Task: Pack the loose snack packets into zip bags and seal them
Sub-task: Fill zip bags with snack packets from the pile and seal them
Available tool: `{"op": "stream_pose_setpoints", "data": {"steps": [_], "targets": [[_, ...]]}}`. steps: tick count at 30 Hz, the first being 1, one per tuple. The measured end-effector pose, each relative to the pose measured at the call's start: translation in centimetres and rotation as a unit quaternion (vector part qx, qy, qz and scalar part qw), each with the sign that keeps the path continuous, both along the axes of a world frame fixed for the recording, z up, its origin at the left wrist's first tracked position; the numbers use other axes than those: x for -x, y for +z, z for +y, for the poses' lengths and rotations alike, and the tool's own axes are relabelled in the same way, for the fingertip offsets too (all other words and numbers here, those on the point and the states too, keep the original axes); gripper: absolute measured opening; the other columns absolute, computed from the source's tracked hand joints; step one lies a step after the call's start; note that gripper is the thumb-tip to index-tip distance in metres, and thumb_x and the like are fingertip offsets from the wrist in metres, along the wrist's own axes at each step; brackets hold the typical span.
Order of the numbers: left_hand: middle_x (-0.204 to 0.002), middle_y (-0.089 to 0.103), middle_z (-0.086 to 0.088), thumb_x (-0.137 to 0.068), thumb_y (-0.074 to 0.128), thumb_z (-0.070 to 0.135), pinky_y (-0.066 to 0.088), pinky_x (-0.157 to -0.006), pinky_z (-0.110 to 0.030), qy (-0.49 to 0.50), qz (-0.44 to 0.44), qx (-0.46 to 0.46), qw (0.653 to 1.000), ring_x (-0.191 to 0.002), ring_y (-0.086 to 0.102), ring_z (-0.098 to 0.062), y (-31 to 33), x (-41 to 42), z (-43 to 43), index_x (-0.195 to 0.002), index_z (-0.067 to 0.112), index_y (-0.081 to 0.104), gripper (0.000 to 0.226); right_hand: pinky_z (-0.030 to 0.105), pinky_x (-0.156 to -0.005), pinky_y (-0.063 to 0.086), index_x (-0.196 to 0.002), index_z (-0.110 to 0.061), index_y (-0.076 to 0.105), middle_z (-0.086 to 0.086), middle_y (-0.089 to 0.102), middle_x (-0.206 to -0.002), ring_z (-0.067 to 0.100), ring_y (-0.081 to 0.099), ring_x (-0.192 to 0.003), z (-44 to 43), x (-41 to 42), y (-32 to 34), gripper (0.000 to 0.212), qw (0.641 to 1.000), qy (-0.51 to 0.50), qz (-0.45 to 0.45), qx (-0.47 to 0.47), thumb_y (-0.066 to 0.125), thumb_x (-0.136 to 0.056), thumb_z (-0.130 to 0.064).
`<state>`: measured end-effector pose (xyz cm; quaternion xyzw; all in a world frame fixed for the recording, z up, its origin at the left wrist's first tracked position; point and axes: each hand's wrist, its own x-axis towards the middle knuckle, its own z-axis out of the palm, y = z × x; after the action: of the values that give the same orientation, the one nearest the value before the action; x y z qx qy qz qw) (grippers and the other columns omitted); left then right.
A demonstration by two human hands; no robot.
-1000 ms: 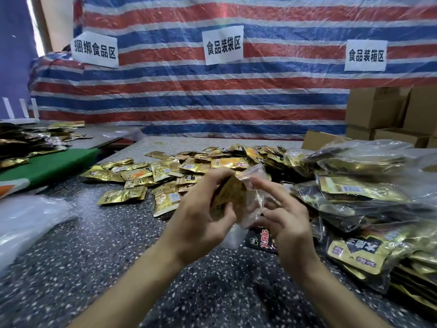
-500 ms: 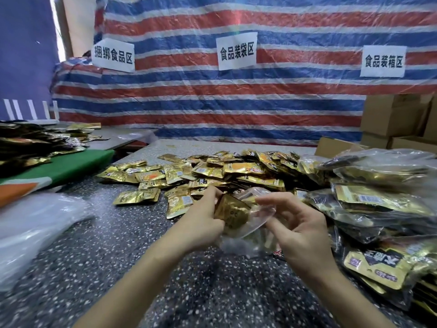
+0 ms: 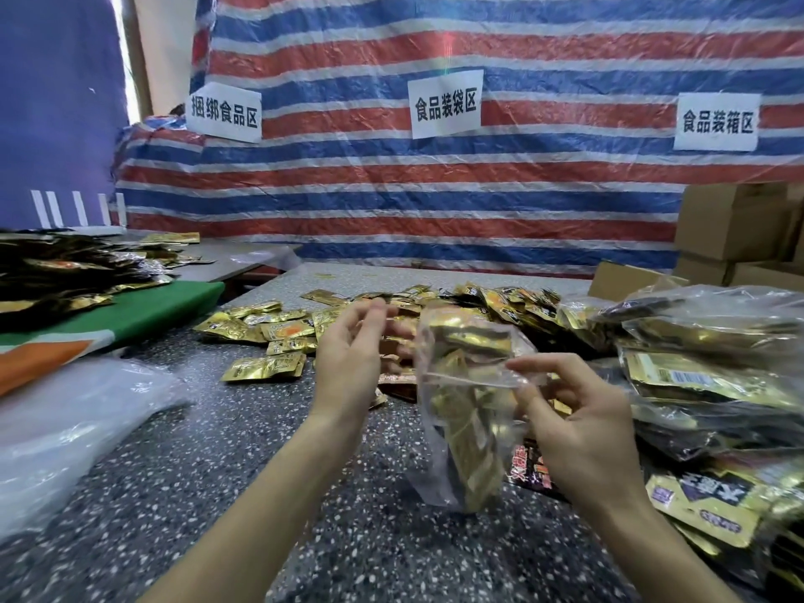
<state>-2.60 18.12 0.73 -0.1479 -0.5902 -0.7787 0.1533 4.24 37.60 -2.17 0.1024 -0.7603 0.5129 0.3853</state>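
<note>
Dim, soft, wide-angle edge warping

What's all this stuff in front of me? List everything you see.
zip bag: one, clear with gold packets inside, held up at centre
loose packets: many, gold, scattered on the table beyond the hands
packed bags: a pile, clear over gold, right side
plastic heap: one, clear-white, near left
table: one, speckled grey, under everything
boxes: several, brown, far right
signs: three, white, on the tarp
tarp: one, red, blue and white stripes, back wall
left hand: one, fingers relaxed, holds nothing, left of the bag
right hand: one, pinches the bag's mouth
</note>
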Motion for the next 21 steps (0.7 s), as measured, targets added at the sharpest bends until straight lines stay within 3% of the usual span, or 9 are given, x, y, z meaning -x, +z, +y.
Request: {"op": "stream_pose_setpoints", "data": {"steps": [2,3,5,8,10,15,16,18,21], "targets": [[-0.095,0.070,0.006,-0.098,0.058,0.030,0.053,-0.071,-0.019,0.133,0.021,0.181,0.974,-0.090,0.066,-0.010,-1.7,2.1,-0.8,-0.097,0.024,0.065,0.009,0.029,-0.060,0.060,-0.098,-0.032,0.072,-0.015,0.069,-0.096,0.010,0.069,-0.082,-0.1,0.1,-0.3,0.031,1.000,0.012,-0.003,-0.013,0.069,-0.089,-0.001],[-0.111,0.066,0.005,-0.096,0.061,0.033,0.053,-0.086,-0.028,0.188,0.015,0.309,0.932,-0.106,0.061,-0.013,-2.8,3.2,-1.3,-0.104,0.030,0.064,0.009,0.030,-0.061,0.061,-0.098,-0.029,0.072,-0.013,0.069,-0.098,0.010,0.069,-0.082,-0.2,0.1,-0.4,0.032,1.000,0.013,0.005,-0.013,0.069,-0.089,0.001],[-0.144,0.047,-0.001,-0.090,0.063,0.048,0.033,-0.114,-0.048,0.208,-0.035,0.508,0.835,-0.136,0.038,-0.021,-5.3,5.1,-2.2,-0.128,0.040,0.055,0.039,0.030,-0.061,0.061,-0.098,-0.024,0.072,-0.010,0.068,-0.100,0.012,0.069,-0.083,-0.2,0.1,-0.5,0.031,0.999,0.019,0.027,-0.015,0.068,-0.088,0.005],[-0.165,0.009,-0.008,-0.082,0.053,0.075,0.007,-0.119,-0.056,0.119,-0.132,0.617,0.766,-0.151,0.008,-0.032,-7.5,6.4,-3.1,-0.147,0.052,0.030,0.072,0.027,-0.060,0.060,-0.098,-0.017,0.071,-0.004,0.066,-0.101,0.017,0.068,-0.086,-0.2,0.0,-0.4,0.029,0.997,0.049,0.049,-0.033,0.067,-0.086,0.009],[-0.164,0.014,-0.012,-0.079,0.049,0.082,0.013,-0.118,-0.058,0.110,-0.152,0.640,0.745,-0.149,0.018,-0.036,-8.1,6.7,-3.3,-0.146,0.051,0.032,0.076,0.026,-0.060,0.060,-0.098,-0.017,0.071,-0.002,0.065,-0.103,0.016,0.067,-0.088,-0.4,-0.2,-0.4,0.031,0.996,0.060,0.058,-0.040,0.066,-0.086,0.011],[-0.136,0.050,-0.011,-0.077,0.069,0.067,0.039,-0.107,-0.051,0.181,-0.122,0.613,0.760,-0.123,0.052,-0.031,-7.4,6.0,-2.5,-0.135,0.034,0.046,0.070,0.027,-0.059,0.061,-0.097,-0.022,0.070,-0.013,0.063,-0.101,0.017,0.068,-0.086,-0.8,-0.4,-0.2,0.036,0.994,0.093,0.058,-0.025,0.064,-0.087,0.013],[-0.125,0.055,-0.010,-0.081,0.072,0.056,0.047,-0.101,-0.048,0.187,-0.107,0.599,0.772,-0.111,0.058,-0.027,-7.2,5.6,-2.4,-0.130,0.030,0.048,0.061,0.029,-0.058,0.061,-0.097,-0.024,0.069,-0.014,0.063,-0.101,0.017,0.068,-0.086,-0.8,-0.5,-0.1,0.038,0.994,0.092,0.060,-0.023,0.064,-0.086,0.013],[-0.096,0.060,-0.003,-0.086,0.072,0.024,0.052,-0.072,-0.033,0.205,-0.063,0.563,0.798,-0.080,0.059,-0.016,-6.7,5.0,-2.6,-0.118,0.021,0.050,0.039,0.033,-0.057,0.061,-0.096,-0.026,0.069,-0.016,0.062,-0.100,0.019,0.068,-0.084,-0.8,-0.6,0.0,0.040,0.994,0.087,0.063,-0.021,0.064,-0.086,0.013],[-0.083,0.056,-0.001,-0.086,0.057,-0.006,0.049,-0.052,-0.029,0.230,-0.040,0.434,0.870,-0.066,0.059,-0.017,-6.1,4.7,-3.3,-0.117,0.015,0.045,0.039,0.033,-0.055,0.061,-0.096,-0.028,0.069,-0.014,0.063,-0.101,0.020,0.068,-0.080,-0.8,-0.7,0.1,0.041,0.994,0.083,0.066,-0.016,0.064,-0.087,0.012]]}}
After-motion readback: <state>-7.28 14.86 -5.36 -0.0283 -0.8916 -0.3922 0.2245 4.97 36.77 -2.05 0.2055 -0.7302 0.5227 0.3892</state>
